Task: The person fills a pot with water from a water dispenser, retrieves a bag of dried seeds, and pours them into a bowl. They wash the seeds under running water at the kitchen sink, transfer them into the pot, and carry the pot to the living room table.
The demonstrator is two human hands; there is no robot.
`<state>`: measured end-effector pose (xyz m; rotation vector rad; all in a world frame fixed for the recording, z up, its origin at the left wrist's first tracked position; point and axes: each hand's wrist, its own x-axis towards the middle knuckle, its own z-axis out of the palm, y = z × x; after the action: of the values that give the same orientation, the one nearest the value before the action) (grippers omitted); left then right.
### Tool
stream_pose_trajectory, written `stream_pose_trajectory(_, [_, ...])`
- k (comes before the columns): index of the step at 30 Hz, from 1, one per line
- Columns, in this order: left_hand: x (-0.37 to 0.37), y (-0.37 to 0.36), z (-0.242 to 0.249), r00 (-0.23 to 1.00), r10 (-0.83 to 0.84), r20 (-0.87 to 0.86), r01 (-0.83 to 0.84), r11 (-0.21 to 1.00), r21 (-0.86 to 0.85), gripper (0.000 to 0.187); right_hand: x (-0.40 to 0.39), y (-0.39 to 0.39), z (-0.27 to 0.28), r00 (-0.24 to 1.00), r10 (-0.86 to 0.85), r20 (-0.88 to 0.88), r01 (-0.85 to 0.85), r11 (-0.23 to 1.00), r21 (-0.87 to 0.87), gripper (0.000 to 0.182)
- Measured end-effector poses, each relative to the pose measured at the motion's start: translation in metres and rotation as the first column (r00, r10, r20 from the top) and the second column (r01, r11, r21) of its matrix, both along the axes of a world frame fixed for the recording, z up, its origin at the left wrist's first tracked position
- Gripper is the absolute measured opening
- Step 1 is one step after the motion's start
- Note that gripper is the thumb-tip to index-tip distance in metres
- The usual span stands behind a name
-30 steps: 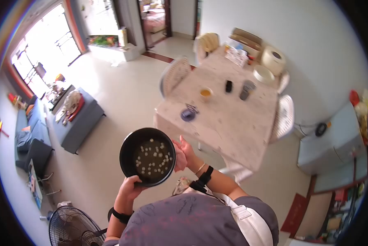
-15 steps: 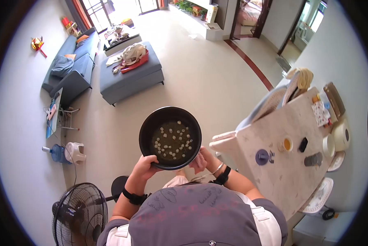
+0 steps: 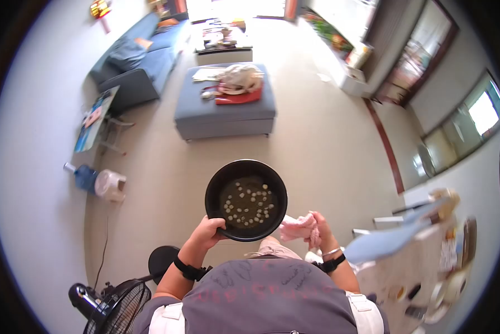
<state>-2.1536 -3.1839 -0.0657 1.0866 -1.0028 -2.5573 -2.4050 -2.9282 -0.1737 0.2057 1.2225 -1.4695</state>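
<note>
A round black pot (image 3: 212,192) is held out in front of my body, with liquid and several small pale round pieces (image 3: 250,201) inside. My left hand (image 3: 208,231) is closed on the pot's near left rim, thumb over the edge. Apart from the pot, to its right, my right hand (image 3: 322,229) grips a pink cloth (image 3: 299,227) that hangs bunched from the fingers.
Ahead stands a grey-blue ottoman (image 3: 225,122) bearing a bag, with a sofa (image 3: 161,61) to the left. A marble-topped table (image 3: 381,286) and a chair (image 3: 386,240) are at right, blurred. A fan (image 3: 119,306) stands lower left, near a white stool (image 3: 111,185).
My view has turned, so the table has slid down and right. My right hand with the pink cloth has come away from the pot. The left hand still holds the pot.
</note>
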Motion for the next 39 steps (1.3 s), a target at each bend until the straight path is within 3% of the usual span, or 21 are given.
stream_pose_trajectory(1, [-0.001,-0.012,-0.007,0.998,0.068,0.013,-0.068,0.998,-0.01,0.024,-0.015,-0.014,-0.013,0.995,0.078,-0.062,-0.074,0.996,0.054,0.044])
stream_pose_trajectory(3, [-0.002,-0.049,-0.024,0.989,0.106,0.102,-0.11,0.993,0.036,0.018,-0.041,-0.055,-0.015,0.983,0.18,-0.026,-0.18,0.983,-0.03,0.04])
stream_pose_trajectory(5, [-0.008,-0.082,-0.028,0.972,0.219,0.079,-0.227,0.969,0.099,0.013,-0.061,-0.113,-0.014,0.982,0.154,0.113,-0.145,0.986,-0.081,0.036])
stream_pose_trajectory(9, [-0.011,-0.131,-0.023,0.892,0.43,0.138,-0.442,0.894,0.072,0.012,-0.094,-0.223,-0.018,0.932,0.303,0.199,-0.278,0.95,-0.143,0.03])
stream_pose_trajectory(11, [-0.002,-0.17,-0.024,0.857,0.496,0.138,-0.509,0.856,0.086,0.017,-0.083,-0.299,0.008,0.924,0.374,-0.084,-0.376,0.926,-0.012,0.026])
stream_pose_trajectory(16, [0.032,-0.256,-0.024,0.769,0.639,0.027,-0.637,0.761,0.12,0.04,-0.053,-0.478,-0.006,0.902,0.407,-0.144,-0.429,0.813,-0.394,0.028])
stream_pose_trajectory(19, [0.061,-0.319,-0.037,0.749,0.662,-0.015,-0.658,0.747,0.1,0.049,-0.023,-0.564,0.001,0.907,0.339,-0.249,-0.409,0.85,-0.333,0.029])
stream_pose_trajectory(21, [0.074,-0.352,-0.034,0.728,0.684,0.047,-0.683,0.73,-0.025,0.052,-0.012,-0.617,-0.016,0.816,0.471,-0.335,-0.535,0.834,-0.132,0.028])
stream_pose_trajectory(22, [0.086,-0.376,-0.041,0.723,0.687,0.073,-0.69,0.724,0.015,0.053,-0.014,-0.638,-0.01,0.832,0.437,-0.342,-0.503,0.853,-0.136,0.028])
stream_pose_trajectory(24, [0.115,-0.418,-0.049,0.719,0.685,0.118,-0.694,0.716,0.074,0.055,-0.012,-0.675,0.001,0.724,0.582,-0.37,-0.629,0.777,-0.007,0.026])
stream_pose_trajectory(28, [0.143,-0.51,-0.05,0.673,0.716,0.187,-0.736,0.673,0.074,0.052,-0.016,-0.75,0.01,0.808,0.425,-0.408,-0.494,0.866,-0.076,0.024])
stream_pose_trajectory(29, [0.142,-0.532,-0.049,0.642,0.744,0.187,-0.763,0.643,0.061,0.05,-0.02,-0.764,0.024,0.781,0.422,-0.461,-0.491,0.87,-0.036,0.021])
stream_pose_trajectory(31, [0.138,-0.6,-0.043,0.634,0.751,0.187,-0.768,0.64,0.035,0.049,-0.041,-0.808,0.009,0.763,0.442,-0.471,-0.508,0.861,-0.015,0.018])
stream_pose_trajectory(32, [0.134,-0.624,-0.042,0.605,0.779,0.163,-0.791,0.612,0.01,0.048,-0.041,-0.827,-0.009,0.791,0.377,-0.482,-0.434,0.901,-0.007,0.016])
stream_pose_trajectory(35, [0.134,-0.692,-0.054,0.62,0.777,0.112,-0.785,0.612,0.096,0.048,-0.051,-0.882,-0.028,0.777,0.454,-0.436,-0.481,0.875,0.055,0.015])
stream_pose_trajectory(37, [0.135,-0.738,-0.056,0.628,0.764,0.146,-0.777,0.627,0.058,0.046,-0.05,-0.932,-0.045,0.781,0.453,-0.431,-0.474,0.878,0.063,0.015])
stream_pose_trajectory(39, [0.146,-0.786,-0.067,0.653,0.716,0.246,-0.754,0.645,0.123,0.047,-0.044,-0.982,-0.041,0.778,0.482,-0.403,-0.474,0.871,0.128,0.016])
